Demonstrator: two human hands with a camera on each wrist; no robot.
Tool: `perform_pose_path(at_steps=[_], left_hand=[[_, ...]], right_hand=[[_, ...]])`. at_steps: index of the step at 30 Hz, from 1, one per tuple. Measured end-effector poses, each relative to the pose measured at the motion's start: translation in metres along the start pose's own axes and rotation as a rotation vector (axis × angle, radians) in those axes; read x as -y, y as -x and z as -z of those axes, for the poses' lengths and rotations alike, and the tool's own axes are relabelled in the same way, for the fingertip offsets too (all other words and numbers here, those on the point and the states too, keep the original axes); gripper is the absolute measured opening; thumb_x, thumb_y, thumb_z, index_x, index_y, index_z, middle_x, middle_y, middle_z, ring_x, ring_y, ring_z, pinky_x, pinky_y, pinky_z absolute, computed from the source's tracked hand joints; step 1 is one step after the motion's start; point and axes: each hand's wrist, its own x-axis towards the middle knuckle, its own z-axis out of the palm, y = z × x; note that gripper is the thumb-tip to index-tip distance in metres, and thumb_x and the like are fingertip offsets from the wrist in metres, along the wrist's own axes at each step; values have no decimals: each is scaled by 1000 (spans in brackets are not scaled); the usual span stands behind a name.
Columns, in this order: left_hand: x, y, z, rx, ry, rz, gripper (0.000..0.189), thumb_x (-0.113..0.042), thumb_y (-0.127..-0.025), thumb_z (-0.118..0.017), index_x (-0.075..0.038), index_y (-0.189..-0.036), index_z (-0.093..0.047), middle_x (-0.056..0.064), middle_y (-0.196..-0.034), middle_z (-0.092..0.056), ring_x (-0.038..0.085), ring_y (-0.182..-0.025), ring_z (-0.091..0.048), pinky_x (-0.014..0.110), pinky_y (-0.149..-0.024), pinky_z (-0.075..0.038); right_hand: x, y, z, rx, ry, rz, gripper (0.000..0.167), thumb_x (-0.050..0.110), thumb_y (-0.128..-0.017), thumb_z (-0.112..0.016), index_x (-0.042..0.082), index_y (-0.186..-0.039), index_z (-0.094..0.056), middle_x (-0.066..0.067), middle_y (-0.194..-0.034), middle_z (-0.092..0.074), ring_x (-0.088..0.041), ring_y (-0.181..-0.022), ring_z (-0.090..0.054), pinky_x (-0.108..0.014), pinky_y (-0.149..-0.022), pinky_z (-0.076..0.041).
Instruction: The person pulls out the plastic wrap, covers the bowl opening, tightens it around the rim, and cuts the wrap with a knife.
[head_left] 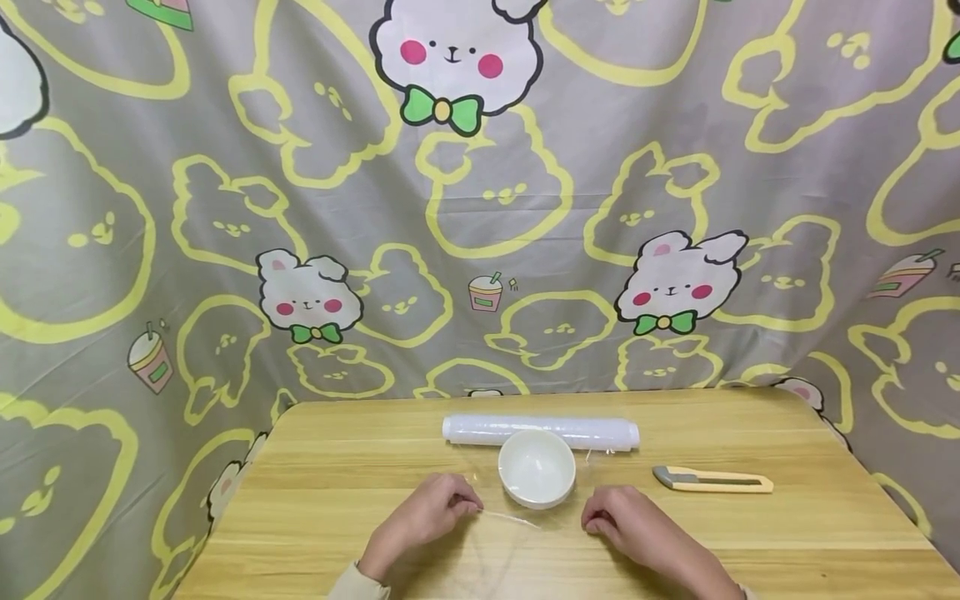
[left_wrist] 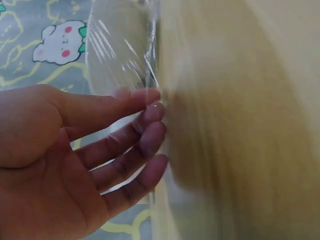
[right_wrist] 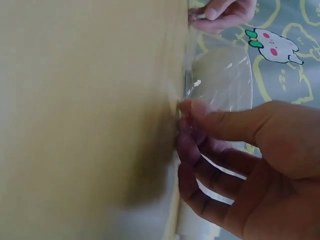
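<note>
A white bowl (head_left: 536,468) stands upright on the wooden table. Clear cling film (head_left: 510,518) stretches over it toward the person, its front edge showing as a bright line between the hands. At the bowl's front left, my left hand (head_left: 435,510) pinches the film between thumb and fingertips. My right hand (head_left: 630,525) pinches the film on the opposite side, at the bowl's front right. Both wrist views show thumb meeting fingertips at the film, close over the tabletop, with creases in the film (left_wrist: 117,50) running over the bowl's side.
Directly behind the bowl lies a roll of cling film (head_left: 600,433), lengthwise across the table. A yellow utility knife (head_left: 720,481) with a grey end rests to the right. A patterned curtain (head_left: 480,208) hangs along the back and sides of the table (head_left: 337,450).
</note>
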Motion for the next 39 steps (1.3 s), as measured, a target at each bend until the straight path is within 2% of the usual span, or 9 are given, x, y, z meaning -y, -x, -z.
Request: perform_pose_path(at_steps=[3, 8, 13, 17, 21, 24, 28, 34, 39], left_hand=[[-4, -1, 3, -3, -22, 23, 9, -6, -94, -72, -8, -96, -80, -1, -94, -76, 4, -85, -66, 21, -75, -58], [-10, -5, 6, 12, -62, 56, 20, -11, -98, -67, -3, -114, -76, 9, -115, -75, 24, -110, -69, 38, -95, -58], [-5, -11, 0, 0, -2, 72, 27, -12, -101, -62, -2, -126, -70, 11, -127, -70, 32, -123, -63, 48, -104, -52], [5, -18, -8, -41, 190, 99, 27, -11, -103, -59, -5, -128, -68, 10, -129, -69, 31, -123, -62, 48, -106, -50], [9, -25, -18, -87, 481, 110, 26, -4, -104, -53, -1, -126, -66, 13, -126, -68, 34, -122, -61, 46, -104, -52], [9, -28, -24, -127, 652, 129, 25, -2, -104, -50, 6, -123, -64, 18, -122, -67, 36, -120, -60, 45, -99, -55], [6, -29, -30, -188, 798, 180, 29, -4, -105, -49, 14, -125, -59, 23, -124, -65, 32, -119, -59, 47, -99, -55], [-3, -29, -38, -222, 1053, 261, 37, -10, -108, -48, 18, -132, -48, 19, -129, -62, 29, -126, -57, 49, -108, -48], [-8, -31, -43, -295, 1088, 292, 39, -16, -108, -50, 17, -129, -49, 18, -126, -64, 25, -119, -60, 45, -106, -51]], right_hand=[[1, -1, 6, 41, -18, -21, 8, 6, -92, -74, 12, -94, -79, 9, -91, -68, -3, -84, -64, -24, -69, -58], [1, -2, 10, 68, 6, -48, 16, 9, -95, -72, 7, -109, -79, 5, -99, -66, -7, -87, -62, -27, -70, -56], [1, -7, 11, 58, 26, -41, 25, 13, -95, -72, 2, -117, -74, -8, -119, -70, -30, -111, -66, -47, -93, -58], [-3, -11, 10, 47, -129, -108, 26, 15, -97, -70, 1, -119, -72, -12, -121, -71, -39, -117, -63, -49, -95, -57], [-7, -14, 6, -1, -352, -200, 24, 11, -99, -67, -3, -118, -70, -16, -117, -70, -37, -108, -67, -36, -79, -63], [-8, -16, 3, -18, -515, -262, 26, 9, -100, -64, -10, -119, -67, -21, -117, -68, -36, -106, -67, -33, -75, -64], [-7, -18, -1, -63, -691, -361, 31, 8, -102, -61, -18, -120, -62, -22, -114, -67, -35, -107, -66, -38, -82, -63], [-7, -22, -9, -205, -763, -457, 30, 8, -102, -63, -20, -115, -63, -23, -102, -73, -32, -96, -72, -37, -79, -64], [-6, -24, -13, -243, -835, -469, 34, 5, -98, -67, -21, -119, -59, -22, -104, -73, -30, -97, -72, -38, -82, -63]])
